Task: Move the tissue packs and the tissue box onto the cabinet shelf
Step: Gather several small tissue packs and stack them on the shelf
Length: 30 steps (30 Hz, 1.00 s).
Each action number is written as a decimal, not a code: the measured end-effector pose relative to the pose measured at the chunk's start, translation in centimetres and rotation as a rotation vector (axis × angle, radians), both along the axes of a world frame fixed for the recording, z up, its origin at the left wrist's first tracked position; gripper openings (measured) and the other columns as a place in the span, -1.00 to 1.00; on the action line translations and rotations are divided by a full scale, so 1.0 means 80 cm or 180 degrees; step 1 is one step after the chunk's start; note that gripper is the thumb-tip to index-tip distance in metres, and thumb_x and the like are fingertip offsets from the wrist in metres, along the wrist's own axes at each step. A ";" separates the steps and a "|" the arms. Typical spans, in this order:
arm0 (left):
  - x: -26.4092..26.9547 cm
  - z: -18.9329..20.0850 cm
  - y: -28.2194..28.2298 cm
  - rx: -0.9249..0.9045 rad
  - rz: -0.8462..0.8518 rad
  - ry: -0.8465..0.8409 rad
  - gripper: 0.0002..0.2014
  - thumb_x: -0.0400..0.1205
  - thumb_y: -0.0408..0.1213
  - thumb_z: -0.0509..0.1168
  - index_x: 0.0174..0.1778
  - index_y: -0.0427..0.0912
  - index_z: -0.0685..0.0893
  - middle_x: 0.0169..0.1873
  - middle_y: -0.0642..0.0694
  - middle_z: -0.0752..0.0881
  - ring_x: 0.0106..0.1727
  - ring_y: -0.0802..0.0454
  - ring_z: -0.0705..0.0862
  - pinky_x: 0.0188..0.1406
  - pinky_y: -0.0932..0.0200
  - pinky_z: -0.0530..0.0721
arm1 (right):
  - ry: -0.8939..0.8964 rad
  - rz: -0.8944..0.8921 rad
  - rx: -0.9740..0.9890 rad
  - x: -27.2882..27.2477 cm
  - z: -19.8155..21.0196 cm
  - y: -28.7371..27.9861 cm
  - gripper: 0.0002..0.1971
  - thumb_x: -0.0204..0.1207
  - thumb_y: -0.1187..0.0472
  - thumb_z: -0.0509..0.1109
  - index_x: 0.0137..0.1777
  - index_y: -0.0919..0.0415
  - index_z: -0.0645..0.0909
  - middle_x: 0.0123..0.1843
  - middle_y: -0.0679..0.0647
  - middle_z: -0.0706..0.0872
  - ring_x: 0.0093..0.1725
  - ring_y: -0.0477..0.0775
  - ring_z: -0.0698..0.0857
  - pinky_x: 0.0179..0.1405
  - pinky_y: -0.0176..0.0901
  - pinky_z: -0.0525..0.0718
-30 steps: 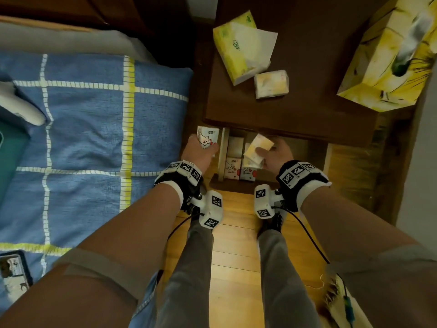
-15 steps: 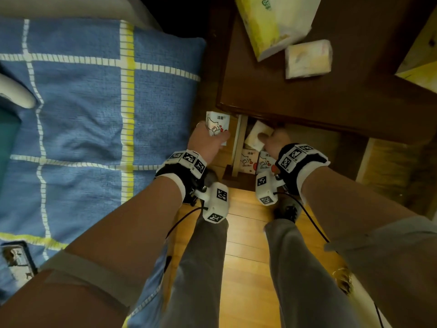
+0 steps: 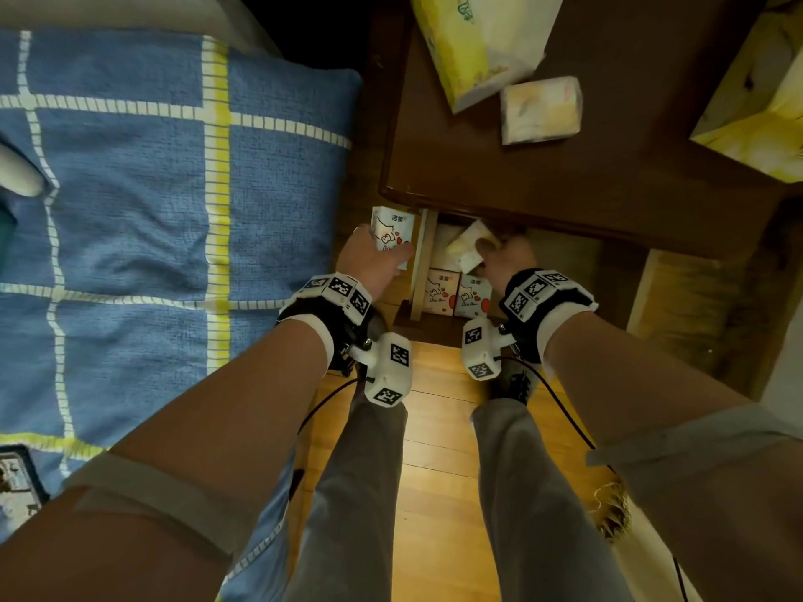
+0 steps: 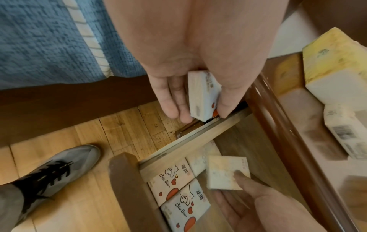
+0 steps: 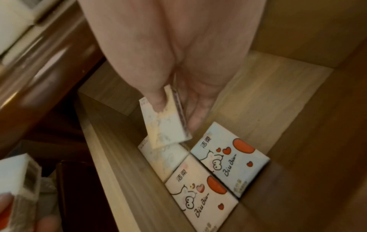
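Looking down from the head view, the left hand (image 3: 373,265) grips a white heart-print pack (image 3: 391,230) just left of the open compartment's pale side wall (image 3: 420,265), outside it, while the right hand (image 3: 506,256) pinches a pale yellow pack (image 3: 471,249) inside the compartment, above 2 heart-print packs (image 3: 441,293) lying flat at its near end. On the dark cabinet top (image 3: 565,184) at the far side lie a large yellow tissue pack (image 3: 478,41), a small pale pack (image 3: 541,109) just beside it, and the yellow tissue box (image 3: 756,106) at the far right. A blue checked blanket (image 3: 143,210) covers the bed on the left, and wooden floor (image 3: 439,471) shows between the person's legs. From the left wrist view, the left hand's (image 4: 198,66) fingers (image 4: 168,100) and thumb clamp the white heart-print pack (image 4: 202,95) on edge, over the floor beside the side wall (image 4: 194,141); a grey shoe (image 4: 59,166) stands near left. Through the right wrist view, the right hand's (image 5: 178,70) thumb and fingers (image 5: 194,116) pinch the pale yellow pack (image 5: 164,124), tilted, just above another pale pack (image 5: 163,157) that lies beside the 2 heart-print packs (image 5: 228,157) on the shelf floor (image 5: 258,94).
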<state>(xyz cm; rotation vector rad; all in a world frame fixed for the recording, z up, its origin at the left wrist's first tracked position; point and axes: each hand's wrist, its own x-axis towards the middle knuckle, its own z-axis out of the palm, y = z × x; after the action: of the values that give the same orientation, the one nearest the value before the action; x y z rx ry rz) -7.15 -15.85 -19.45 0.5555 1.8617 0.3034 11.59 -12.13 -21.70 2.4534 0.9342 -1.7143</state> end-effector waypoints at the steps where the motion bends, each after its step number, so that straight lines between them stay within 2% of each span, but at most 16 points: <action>1: 0.002 0.002 -0.002 0.0021 -0.0019 0.0048 -0.49 0.46 -0.07 0.50 0.27 -0.17 0.55 0.11 -0.15 0.77 0.03 -0.09 0.80 -0.01 0.00 0.81 | -0.0098 -0.0026 0.0004 0.007 0.002 -0.001 -0.65 0.67 0.14 0.29 0.35 0.36 0.51 0.11 0.18 0.68 0.04 0.20 0.68 0.03 -0.07 0.64; 2: 0.004 0.003 -0.003 0.0052 -0.0021 0.0092 -0.49 0.46 -0.07 0.50 0.26 -0.16 0.54 0.11 -0.15 0.76 0.05 -0.10 0.80 0.04 -0.07 0.81 | -0.0207 -0.0048 -0.0016 0.014 0.000 0.000 -0.65 0.69 0.17 0.27 0.37 0.38 0.49 0.11 0.22 0.66 0.06 0.21 0.67 -0.03 -0.14 0.55; 4: 0.007 0.006 -0.005 0.0143 0.0000 0.0145 -0.48 0.45 -0.06 0.50 0.26 -0.15 0.51 0.11 -0.16 0.76 0.07 -0.14 0.80 0.10 -0.16 0.80 | -0.0411 0.0054 -0.0022 0.027 0.002 0.000 -0.68 0.70 0.24 0.22 0.37 0.42 0.49 0.21 0.31 0.68 0.19 0.26 0.67 -0.06 -0.14 0.48; 7: 0.008 0.008 -0.004 0.0163 -0.0007 0.0136 -0.47 0.46 -0.09 0.51 0.28 -0.15 0.51 0.13 -0.16 0.75 0.09 -0.14 0.79 0.12 -0.16 0.80 | -0.0549 0.0357 -0.0181 0.032 -0.008 0.005 -0.73 0.70 0.35 0.17 0.30 0.47 0.52 0.27 0.36 0.67 0.27 0.33 0.66 0.09 -0.01 0.59; 9: 0.008 0.007 -0.005 0.0147 0.0015 0.0108 -0.48 0.48 -0.11 0.51 0.30 -0.14 0.51 0.16 -0.16 0.75 0.10 -0.13 0.79 0.12 -0.13 0.80 | -0.0485 0.0751 -0.0309 0.025 -0.009 0.006 -0.71 0.69 0.40 0.15 0.35 0.45 0.50 0.34 0.33 0.63 0.32 0.34 0.63 0.21 -0.01 0.62; 11: 0.008 0.007 -0.006 0.0157 0.0033 0.0089 -0.49 0.49 -0.12 0.51 0.31 -0.14 0.52 0.17 -0.15 0.75 0.10 -0.13 0.79 0.11 -0.10 0.81 | -0.0425 0.1067 -0.0282 0.019 -0.012 0.003 -0.59 0.67 0.45 0.14 0.51 0.35 0.41 0.48 0.33 0.52 0.41 0.33 0.57 0.38 0.07 0.60; 14: 0.009 0.008 -0.010 0.0163 0.0012 0.0087 -0.53 0.48 -0.12 0.51 0.25 -0.11 0.51 0.15 -0.14 0.75 0.09 -0.12 0.80 0.11 -0.12 0.81 | -0.0586 0.1150 -0.0197 0.021 -0.020 -0.009 -0.40 0.63 0.36 0.19 0.65 0.09 0.17 0.57 0.32 0.31 0.44 0.39 0.51 0.39 0.18 0.59; 16: 0.010 0.010 -0.011 0.0169 0.0010 0.0087 -0.56 0.48 -0.13 0.51 0.19 -0.06 0.50 0.14 -0.14 0.75 0.09 -0.12 0.80 0.12 -0.14 0.81 | -0.0609 0.1000 0.0063 0.026 -0.022 -0.013 -0.40 0.59 0.28 0.26 0.61 0.08 0.18 0.55 0.31 0.32 0.40 0.38 0.51 0.30 0.09 0.58; 18: 0.012 0.012 -0.011 0.0167 0.0031 0.0078 -0.57 0.48 -0.13 0.51 0.17 -0.05 0.49 0.14 -0.14 0.75 0.10 -0.12 0.79 0.13 -0.15 0.80 | -0.0570 0.1073 0.0241 0.030 -0.022 -0.013 -0.47 0.60 0.20 0.30 0.54 0.15 0.26 0.48 0.31 0.39 0.28 0.36 0.58 0.12 -0.02 0.57; 20: 0.011 0.012 -0.011 0.0174 0.0040 0.0060 -0.56 0.48 -0.14 0.51 0.19 -0.06 0.49 0.15 -0.14 0.74 0.11 -0.13 0.79 0.14 -0.14 0.80 | -0.0459 0.1223 0.0328 0.027 -0.022 -0.010 -0.54 0.62 0.13 0.29 0.50 0.13 0.33 0.42 0.31 0.46 0.23 0.34 0.62 0.03 -0.09 0.54; 23: 0.011 0.013 -0.012 0.0206 0.0051 0.0029 -0.55 0.49 -0.16 0.51 0.22 -0.09 0.50 0.17 -0.16 0.73 0.13 -0.13 0.78 0.12 -0.11 0.81 | -0.0226 0.1225 0.0368 0.019 -0.023 -0.006 -0.55 0.64 0.07 0.29 0.51 0.03 0.38 0.39 0.25 0.59 0.35 0.30 0.59 0.21 -0.03 0.61; 25: 0.009 0.012 -0.013 0.0227 0.0057 0.0039 -0.54 0.49 -0.16 0.51 0.24 -0.11 0.51 0.18 -0.15 0.73 0.13 -0.12 0.78 0.12 -0.10 0.81 | -0.0271 0.1206 0.0235 0.018 -0.027 -0.005 -0.61 0.63 0.02 0.31 0.40 0.13 0.49 0.27 0.23 0.68 0.25 0.27 0.67 0.25 0.11 0.66; 27: 0.007 0.011 -0.015 0.0241 0.0052 0.0063 -0.56 0.49 -0.16 0.51 0.21 -0.08 0.51 0.16 -0.15 0.74 0.11 -0.11 0.78 0.13 -0.10 0.80 | -0.0418 0.1268 -0.0011 0.020 -0.029 -0.002 -0.65 0.65 0.00 0.30 0.23 0.27 0.59 0.08 0.21 0.69 0.07 0.23 0.68 0.14 0.06 0.68; 30: 0.007 0.010 -0.017 0.0248 0.0050 0.0057 -0.59 0.49 -0.17 0.51 0.18 -0.05 0.50 0.14 -0.13 0.74 0.10 -0.10 0.78 0.12 -0.08 0.81 | -0.0554 0.1220 -0.0119 0.030 -0.033 0.000 -0.69 0.66 0.10 0.30 0.20 0.36 0.63 0.03 0.25 0.69 0.01 0.25 0.68 -0.03 -0.02 0.60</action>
<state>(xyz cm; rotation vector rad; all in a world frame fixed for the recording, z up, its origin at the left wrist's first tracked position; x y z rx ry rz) -6.60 -17.22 -18.68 0.5985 1.8785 0.3838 13.98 -12.16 -24.35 2.1742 1.2366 -1.3581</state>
